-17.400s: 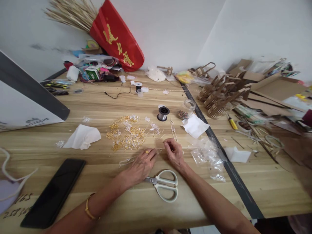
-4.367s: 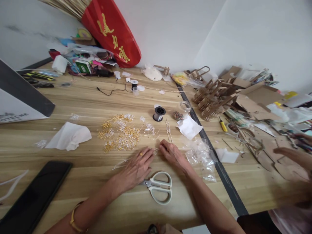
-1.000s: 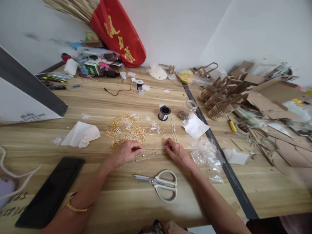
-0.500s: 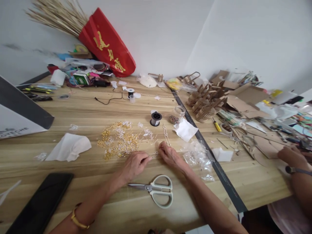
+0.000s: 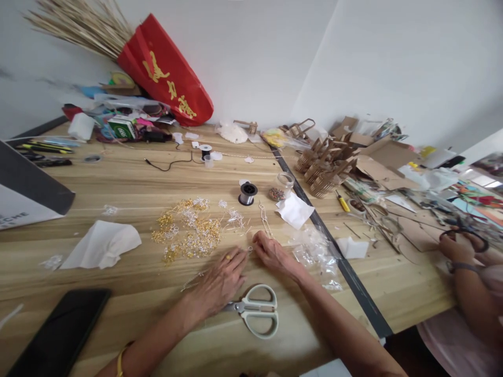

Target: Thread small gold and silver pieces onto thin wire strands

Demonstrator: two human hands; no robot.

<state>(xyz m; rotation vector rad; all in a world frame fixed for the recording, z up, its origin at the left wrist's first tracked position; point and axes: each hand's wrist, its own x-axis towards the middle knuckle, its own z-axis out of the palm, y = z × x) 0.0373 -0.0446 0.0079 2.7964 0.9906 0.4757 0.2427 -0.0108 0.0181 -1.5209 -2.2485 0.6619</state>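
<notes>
My left hand (image 5: 225,275) lies low over the table with its fingers stretched out, palm down, and a ring on one finger. Just past its fingertips is a small pale loop (image 5: 250,248). My right hand (image 5: 271,254) is closed in a pinch on a thin pale chain (image 5: 264,219), whose doubled strand runs away from the fingers; the pinched part is hidden. Scissors (image 5: 259,310) with cream handles lie under the left wrist side, blades partly covered. A thin silvery strand (image 5: 192,280) lies left of my left hand. Beyond spreads a pile of gold and clear beads (image 5: 192,230).
A wire spool (image 5: 248,193), a glass jar (image 5: 285,181) and white paper (image 5: 295,210) stand or lie beyond my hands. Plastic bags (image 5: 317,254) are at right, a black phone (image 5: 58,332) at left. Small woven baskets (image 5: 326,167) stand farther off. A co-worker's hands (image 5: 459,246) hold dark-handled scissors.
My left hand has gone from a pinch near the pale strand to flat, stretched fingers, slightly nearer me. It now covers the scissor blades. The co-worker's hands now hold scissors.
</notes>
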